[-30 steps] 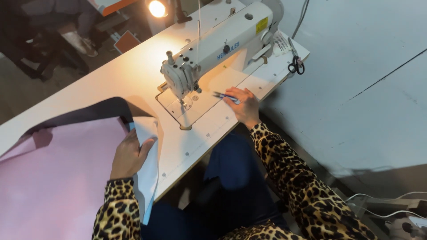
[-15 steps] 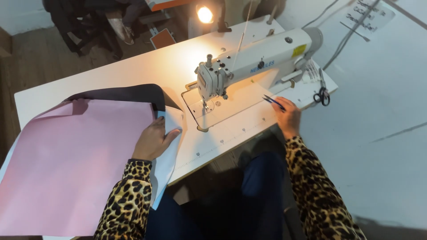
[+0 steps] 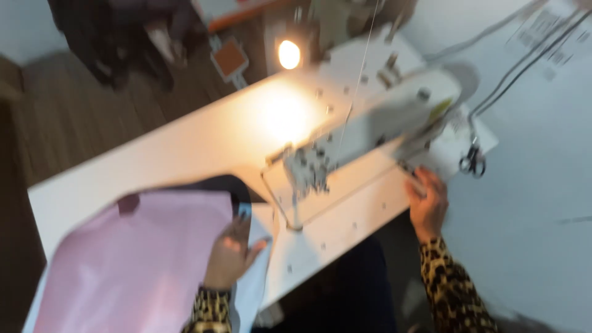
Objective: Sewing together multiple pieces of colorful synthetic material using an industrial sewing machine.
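left hand (image 3: 231, 256) flat, fingers spread on pink fabric (image 3: 135, 259) at table's (image 3: 185, 154) near edge | right hand (image 3: 427, 206) by sewing machine (image 3: 370, 132), grip unclear in blur | scissors (image 3: 473, 161) beyond it

My left hand (image 3: 231, 256) lies flat on the sheet of fabric (image 3: 142, 265), at its right edge, on the near left part of the table (image 3: 154, 166); a darker piece of cloth (image 3: 225, 184) shows from under the fabric's far edge; the sewing machine (image 3: 370, 132) stands on the table to the right of the fabric; my right hand (image 3: 427, 206) rests on the table's near right edge, just near of the machine, touching a thin tool I cannot make out; the scissors (image 3: 473, 161) lie right of that hand, at the table's right end; the lamp (image 3: 288, 54) sits beyond the table, far of the machine.
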